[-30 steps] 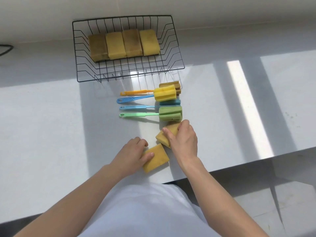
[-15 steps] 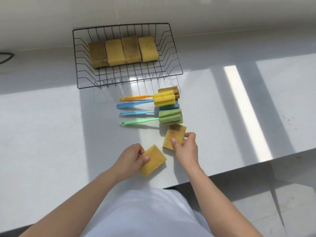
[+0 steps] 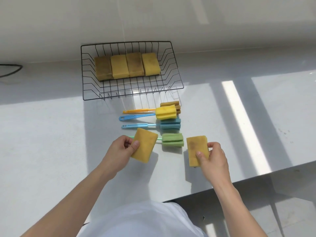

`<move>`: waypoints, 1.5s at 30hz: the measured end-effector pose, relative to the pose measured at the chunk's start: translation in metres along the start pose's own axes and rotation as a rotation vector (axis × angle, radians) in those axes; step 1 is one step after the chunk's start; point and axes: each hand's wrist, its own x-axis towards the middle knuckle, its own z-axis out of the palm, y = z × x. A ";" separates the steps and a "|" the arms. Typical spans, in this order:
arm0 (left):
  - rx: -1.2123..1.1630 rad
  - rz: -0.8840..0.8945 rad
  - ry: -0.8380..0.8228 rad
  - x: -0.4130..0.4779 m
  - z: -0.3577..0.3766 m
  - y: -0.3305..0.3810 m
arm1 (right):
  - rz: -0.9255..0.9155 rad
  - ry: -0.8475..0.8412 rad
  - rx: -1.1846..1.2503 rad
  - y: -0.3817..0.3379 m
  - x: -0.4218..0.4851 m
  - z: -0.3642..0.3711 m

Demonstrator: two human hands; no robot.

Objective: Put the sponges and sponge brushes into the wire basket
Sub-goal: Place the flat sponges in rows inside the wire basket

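Unlabelled sponges (image 3: 144, 147) in left hand (image 3: 119, 151), right hand (image 3: 212, 159).

white counter (image 3: 51, 142), pale wall (image 3: 153, 17)

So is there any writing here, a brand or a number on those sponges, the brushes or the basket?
None can be read.
Sponge in the left hand: plain yellow, only darker stains.
Sponge in the right hand: stains, no print.
Four sponges in the wire basket: no labels.
Brush handles, such as the blue one: ribbed; any moulded mark is too small to tell.
White counter: bare of text.
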 end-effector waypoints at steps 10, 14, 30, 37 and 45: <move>-0.175 0.074 0.191 0.040 -0.038 0.065 | -0.277 0.001 0.285 -0.099 0.018 -0.024; -0.207 0.088 0.284 0.077 -0.064 0.096 | -0.360 -0.041 0.381 -0.154 0.041 -0.018; 0.065 -0.037 0.459 0.239 -0.160 0.152 | -0.391 -0.192 0.255 -0.321 0.183 0.094; 0.401 -0.004 0.513 0.259 -0.161 0.141 | -0.305 -0.277 0.232 -0.342 0.218 0.145; 0.602 0.081 0.635 0.266 -0.157 0.129 | -0.311 -0.337 0.219 -0.350 0.234 0.170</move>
